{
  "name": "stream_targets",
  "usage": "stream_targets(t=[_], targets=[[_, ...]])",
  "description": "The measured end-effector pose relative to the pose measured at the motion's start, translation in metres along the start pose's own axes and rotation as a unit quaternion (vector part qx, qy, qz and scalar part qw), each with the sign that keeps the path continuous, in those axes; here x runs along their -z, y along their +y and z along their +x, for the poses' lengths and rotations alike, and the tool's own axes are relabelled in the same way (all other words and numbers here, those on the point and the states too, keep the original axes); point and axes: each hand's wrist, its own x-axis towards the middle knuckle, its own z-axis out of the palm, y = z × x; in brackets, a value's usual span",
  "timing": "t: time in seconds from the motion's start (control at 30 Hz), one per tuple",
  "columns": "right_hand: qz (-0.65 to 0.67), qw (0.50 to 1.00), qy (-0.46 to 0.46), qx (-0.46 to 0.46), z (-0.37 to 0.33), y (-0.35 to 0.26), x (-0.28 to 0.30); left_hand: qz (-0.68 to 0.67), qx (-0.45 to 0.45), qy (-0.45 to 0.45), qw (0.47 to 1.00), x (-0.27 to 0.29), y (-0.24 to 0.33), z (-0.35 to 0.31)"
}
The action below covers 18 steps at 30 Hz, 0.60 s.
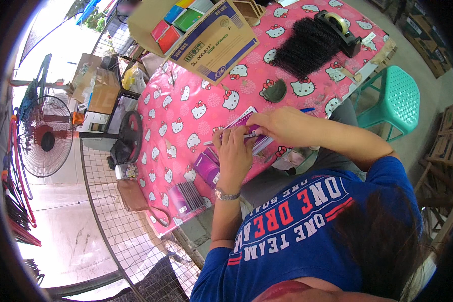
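Note:
My left hand (234, 148), with a wristwatch on its wrist, has its fingers curled over a purple-covered notebook (245, 116) with white pages. From the right, my right hand (282, 126) pinches at the same notebook with its fingertips. A thin whitish piece (251, 135) shows between the hands; its kind is unclear, and the fingers hide part of the notebook. Left of my left wrist lies another purple notebook (205, 168). Nearer the table's left corner is a stack of purple notebooks with black spirals (186, 196).
Black binding coils (307, 48) lie at the far right beside a tape dispenser (342, 35). An open cardboard box (216, 45) stands at the back. A dark half-round object (274, 91) and a blue pen (307, 109) lie near my right hand. A green stool (395, 95) stands right, a fan (48, 137) left.

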Motion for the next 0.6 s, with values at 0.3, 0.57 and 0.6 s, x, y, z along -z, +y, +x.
stream_targets(t=[0.3,0.57,0.6], targets=[[0.426,0.887,0.062,-0.168,0.056,0.104,-0.021,-0.028,0.000,-0.015,1.000,0.004,-0.007,0.012],[-0.189,0.954,0.074,-0.219,0.064,0.168,-0.066,0.093,0.025,0.028,0.995,0.006,-0.001,0.006],[-0.186,0.956,0.070,-0.214,0.066,0.144,-0.046,0.156,0.036,0.041,0.986,0.007,-0.004,0.001]])
